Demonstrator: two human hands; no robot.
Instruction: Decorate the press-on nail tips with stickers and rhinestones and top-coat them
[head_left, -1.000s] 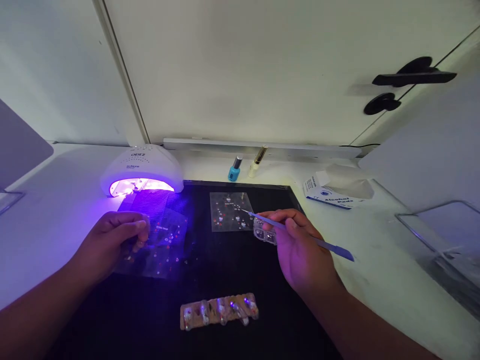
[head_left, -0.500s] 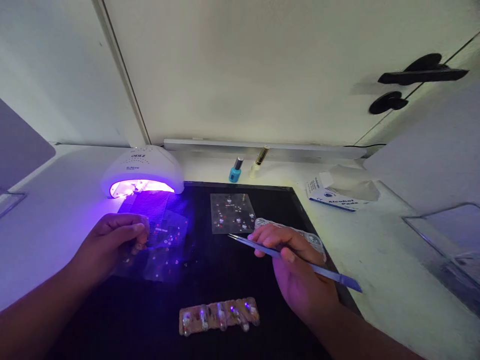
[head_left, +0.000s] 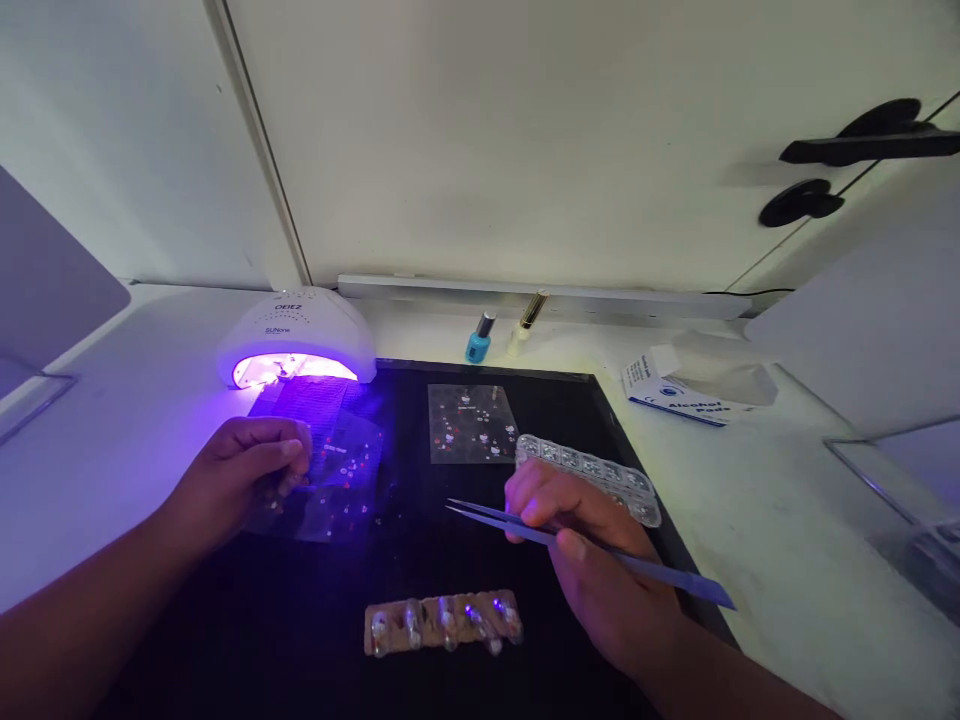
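Observation:
My right hand (head_left: 600,545) is closed around a pair of tweezers (head_left: 671,575). Their slightly parted tips point left over the black mat (head_left: 420,555). Behind the tips lies a clear sticker sheet (head_left: 472,425) with small red and white designs. My left hand (head_left: 244,470), fingers curled and pinched, is by the lit nail lamp, over the edge of another sticker sheet (head_left: 349,455) tinted purple by the light. Whatever its fingers hold is hidden. Nearer me, several decorated false nails (head_left: 448,625) sit in a row on a brown strip (head_left: 430,612).
A white nail lamp (head_left: 300,330) glows at the back left. Blue (head_left: 478,345) and cream (head_left: 519,340) polish bottles stand behind the mat. A clear compartment case (head_left: 592,468) lies beyond my right hand. An open alcohol pad box (head_left: 679,395) is at the right.
The tweezers' tips have come down and away from the middle sticker sheet, and now stand farther apart. My left hand stays pinched by the lamp. The whole view has shifted slightly.

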